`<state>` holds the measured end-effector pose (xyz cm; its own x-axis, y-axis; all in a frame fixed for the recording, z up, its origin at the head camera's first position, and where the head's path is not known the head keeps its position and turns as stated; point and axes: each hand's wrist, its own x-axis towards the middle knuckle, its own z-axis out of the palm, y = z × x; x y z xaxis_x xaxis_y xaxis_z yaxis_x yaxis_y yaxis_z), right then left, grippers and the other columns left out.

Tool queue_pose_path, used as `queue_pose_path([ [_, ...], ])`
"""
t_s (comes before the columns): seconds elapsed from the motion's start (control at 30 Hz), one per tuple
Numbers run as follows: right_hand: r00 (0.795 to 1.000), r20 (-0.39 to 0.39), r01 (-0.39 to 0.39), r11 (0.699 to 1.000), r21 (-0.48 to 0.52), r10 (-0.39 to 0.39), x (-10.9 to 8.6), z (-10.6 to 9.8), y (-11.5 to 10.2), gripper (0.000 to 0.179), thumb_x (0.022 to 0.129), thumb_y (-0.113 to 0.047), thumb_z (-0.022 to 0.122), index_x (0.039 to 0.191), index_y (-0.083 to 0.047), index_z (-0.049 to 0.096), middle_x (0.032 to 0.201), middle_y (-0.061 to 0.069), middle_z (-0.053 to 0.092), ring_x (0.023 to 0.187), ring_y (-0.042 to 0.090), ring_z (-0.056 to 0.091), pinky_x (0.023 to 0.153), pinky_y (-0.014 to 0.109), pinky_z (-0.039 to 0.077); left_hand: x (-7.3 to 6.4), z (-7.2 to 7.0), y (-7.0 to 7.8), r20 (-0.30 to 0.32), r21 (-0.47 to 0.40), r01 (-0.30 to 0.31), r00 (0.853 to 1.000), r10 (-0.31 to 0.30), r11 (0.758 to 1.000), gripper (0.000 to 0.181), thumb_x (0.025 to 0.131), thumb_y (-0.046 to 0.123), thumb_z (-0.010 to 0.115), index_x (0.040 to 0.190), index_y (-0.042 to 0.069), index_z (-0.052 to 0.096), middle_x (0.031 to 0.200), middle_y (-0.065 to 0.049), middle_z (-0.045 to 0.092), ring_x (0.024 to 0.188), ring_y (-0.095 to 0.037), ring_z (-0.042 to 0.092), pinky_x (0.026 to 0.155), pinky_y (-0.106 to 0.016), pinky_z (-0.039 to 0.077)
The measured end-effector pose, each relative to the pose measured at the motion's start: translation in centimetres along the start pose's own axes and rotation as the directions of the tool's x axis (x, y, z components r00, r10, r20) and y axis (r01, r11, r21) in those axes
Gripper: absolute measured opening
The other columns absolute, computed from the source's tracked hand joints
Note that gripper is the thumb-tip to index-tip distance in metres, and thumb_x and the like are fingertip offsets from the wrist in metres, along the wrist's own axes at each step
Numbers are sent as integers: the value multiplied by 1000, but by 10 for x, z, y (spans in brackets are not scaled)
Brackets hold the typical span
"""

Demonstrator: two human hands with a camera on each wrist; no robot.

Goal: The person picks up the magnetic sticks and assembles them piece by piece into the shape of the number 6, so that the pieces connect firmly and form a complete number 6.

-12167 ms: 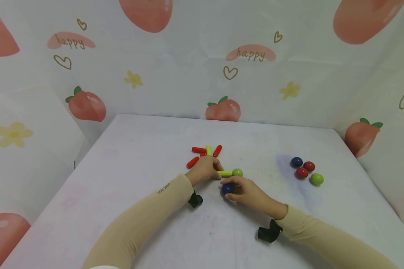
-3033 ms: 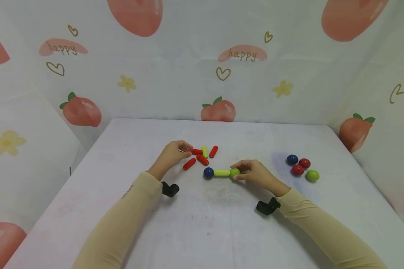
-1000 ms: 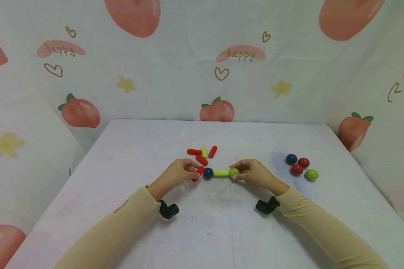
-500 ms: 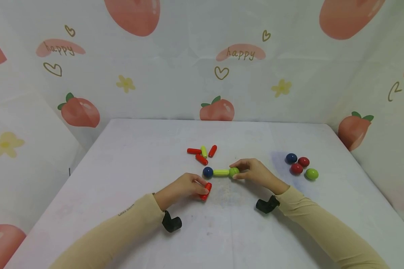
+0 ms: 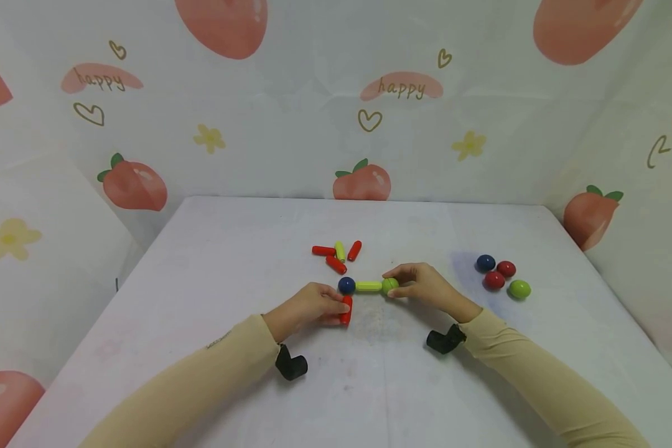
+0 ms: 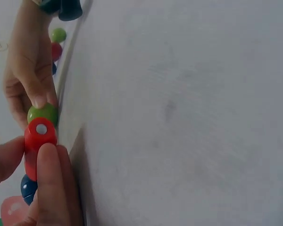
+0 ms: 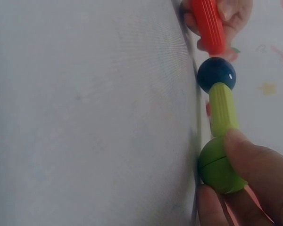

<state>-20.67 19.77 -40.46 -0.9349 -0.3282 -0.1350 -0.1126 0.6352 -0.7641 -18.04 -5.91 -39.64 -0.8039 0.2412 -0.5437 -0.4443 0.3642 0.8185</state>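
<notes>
My left hand (image 5: 312,303) pinches a red toy building rod (image 5: 346,313) between thumb and fingers. The rod points away from me, its far end right at a blue ball (image 5: 346,285). In the left wrist view the red rod (image 6: 32,149) shows a round silver spot on its near end. A yellow-green ribbed rod (image 5: 368,287) runs from the blue ball to a green ball (image 5: 389,285). My right hand (image 5: 424,287) grips that green ball with thumb and fingertips. From the right wrist, ball, rod and green ball (image 7: 216,165) stand in one line.
Beyond my left hand lie several loose rods, among them a red one (image 5: 336,264) and a yellow-green one (image 5: 340,251). To the right sit a blue ball (image 5: 485,263), two red balls (image 5: 494,280) and a green ball (image 5: 519,289). Printed cloth (image 5: 291,124) rises behind the table.
Earlier my right hand held the blue ball; it now sits on the yellow-green rod's left end. My left hand took a red rod, brought it below the blue ball, straightened it and moved it up.
</notes>
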Motion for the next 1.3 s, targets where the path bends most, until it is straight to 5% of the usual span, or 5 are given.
queue_pose_path([
  [0.27,1000,3,-13,1000,-5,13,1,0,2,40,79,-21,80,117,-11,70,119,9,68,109,23,62,95,42,50,6,1,4,-29,-97,35,999,-38,995,30,87,9,72,112,-2,61,99,-11,64,78,-15,65,72,-26,57],
  [0.73,1000,3,-11,1000,8,11,-1,-1,0,39,79,-19,80,116,-11,70,119,9,68,108,22,62,95,42,50,7,-2,0,7,-64,18,1000,-17,998,31,87,13,72,113,-1,62,93,-9,70,71,-14,65,69,-26,58],
  [1.3,1000,6,4,1000,-19,-4,1,-1,0,39,80,-20,80,117,-11,70,119,9,69,110,24,63,97,44,49,8,-6,1,-26,-25,37,999,-37,999,27,85,14,74,109,3,68,85,-6,72,68,-13,67,61,-22,56],
])
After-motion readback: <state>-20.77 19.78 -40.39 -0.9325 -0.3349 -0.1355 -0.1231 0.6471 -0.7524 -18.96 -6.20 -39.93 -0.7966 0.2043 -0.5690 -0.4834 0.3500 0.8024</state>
